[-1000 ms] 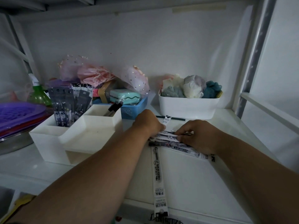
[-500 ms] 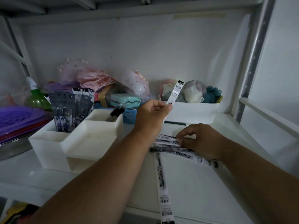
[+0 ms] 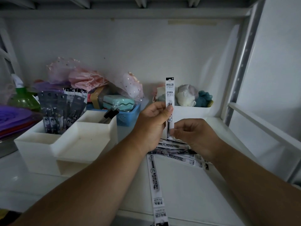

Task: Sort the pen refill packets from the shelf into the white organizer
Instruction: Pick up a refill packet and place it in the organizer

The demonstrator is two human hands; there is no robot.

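My left hand [image 3: 151,126] holds a white pen refill packet [image 3: 169,90] upright above the shelf, thumb and fingers pinching its middle. My right hand [image 3: 195,136] pinches the packet's lower end. Beneath both hands lies a loose pile of refill packets [image 3: 177,150] on the shelf, and one long packet [image 3: 155,185] points toward me. The white organizer [image 3: 70,144] stands to the left; its back-left compartment holds several dark packets [image 3: 58,110] standing upright, and the front compartment shows nothing inside.
A blue basket [image 3: 128,115] with a teal case sits behind the organizer. A white bin [image 3: 192,113] of cloth balls stands at the back right. Purple trays [image 3: 14,118] and a green bottle [image 3: 22,98] crowd the left. A metal shelf post [image 3: 241,62] rises at right.
My left hand lifted one packet from the pile and turned it upright. My right hand left the pile and rose to take the packet's lower end.
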